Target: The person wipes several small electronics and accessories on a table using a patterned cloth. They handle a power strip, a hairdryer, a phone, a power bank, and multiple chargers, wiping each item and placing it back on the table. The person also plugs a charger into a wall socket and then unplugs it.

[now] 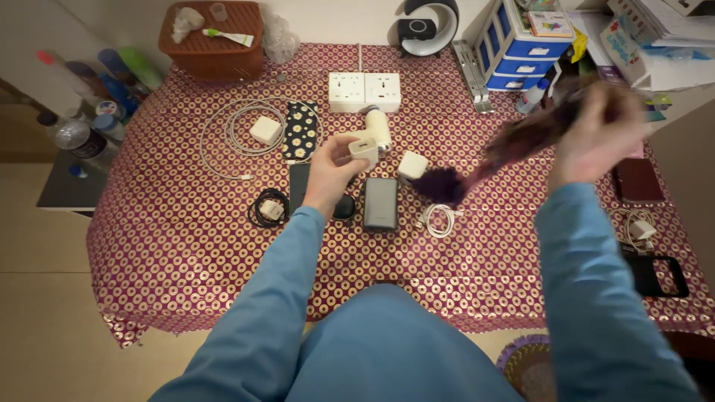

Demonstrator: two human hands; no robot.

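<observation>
- Left hand (333,173) pinches a white charger block (363,150) above the patterned tablecloth (186,238).
- Right hand (596,138), raised well to the right, grips a blurred dark purple duster (484,160).

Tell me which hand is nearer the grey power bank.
Left. The left hand, holding a white charger, is just up-left of the grey power bank; the right hand is raised far to its right.
</observation>
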